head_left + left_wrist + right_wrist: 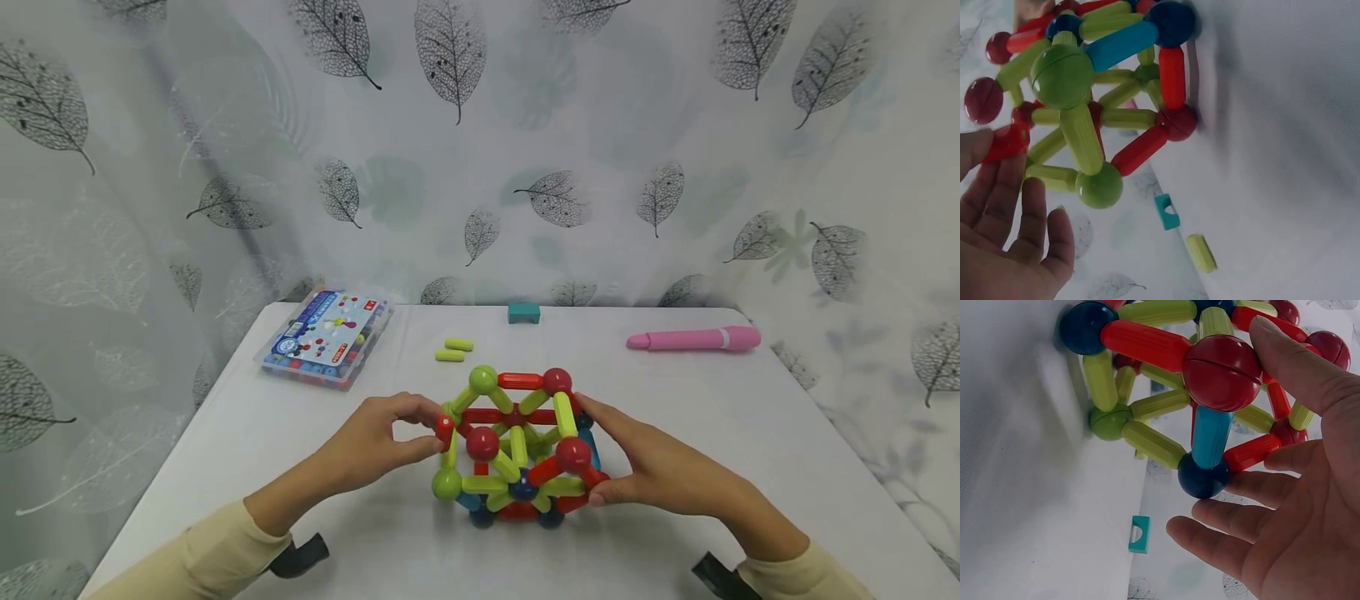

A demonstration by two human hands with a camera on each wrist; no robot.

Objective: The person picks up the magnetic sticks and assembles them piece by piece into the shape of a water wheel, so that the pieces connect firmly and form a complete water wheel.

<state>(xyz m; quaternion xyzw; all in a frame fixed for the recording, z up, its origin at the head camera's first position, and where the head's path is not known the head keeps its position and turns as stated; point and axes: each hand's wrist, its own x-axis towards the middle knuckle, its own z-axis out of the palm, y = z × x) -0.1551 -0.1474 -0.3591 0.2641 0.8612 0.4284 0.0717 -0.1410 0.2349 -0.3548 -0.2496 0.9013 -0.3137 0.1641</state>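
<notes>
Closest to me, at six o'clock on the white tabletop, stands the frame of plastic rods and balls in red, green and blue, and both of my hands are on it. My left hand comes in from eight o'clock and pinches a short red rod between thumb and forefinger at the frame's nine o'clock side; from the left wrist view that red piece sits right at my fingertips, with the other fingers straight and loose below it. My right hand comes in from four o'clock, its fingers relaxed and spread rather than closed, with the thumb lying against a large red ball and the fingertips touching just beside a dark blue ball under a teal rod. At twelve o'clock from the frame, two loose yellow-green rods lie side by side, and beyond them a small teal arch block sits at the table's far edge. A clear plastic box with a printed lid rests at ten o'clock, well apart from my left hand. A long pink pen-shaped tool lies at two o'clock, near the far right corner.
</notes>
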